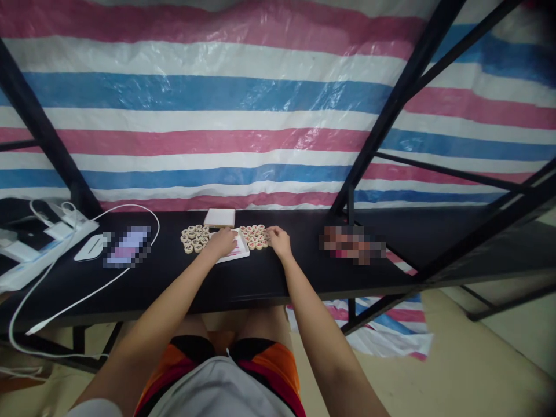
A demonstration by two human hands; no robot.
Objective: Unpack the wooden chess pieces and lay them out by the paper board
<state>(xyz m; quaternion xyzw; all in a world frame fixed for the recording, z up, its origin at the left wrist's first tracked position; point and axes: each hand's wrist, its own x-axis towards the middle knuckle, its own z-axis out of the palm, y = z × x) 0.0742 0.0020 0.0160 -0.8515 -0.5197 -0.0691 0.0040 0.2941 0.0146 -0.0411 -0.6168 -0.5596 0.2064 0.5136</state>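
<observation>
Several round pieces with dark marks (194,236) lie grouped on the black table, left of an open white box (241,248). My left hand (223,242) reaches over this box, its fingers bent down and partly hidden, so what they hold cannot be made out. Right of the box sits a cluster of round pieces with red marks (256,236). At that cluster's right edge is my right hand (278,240), fingers curled together; anything between them is too small to tell. Behind the box lies a white lid (219,218).
On the left are a blurred-out phone (128,246), a white flat device (90,248), a power strip (65,229) and a white cable (82,298). A pixelated object (351,242) lies to the right. Black metal posts (377,139) frame the striped sheet (217,139) behind the table (256,281).
</observation>
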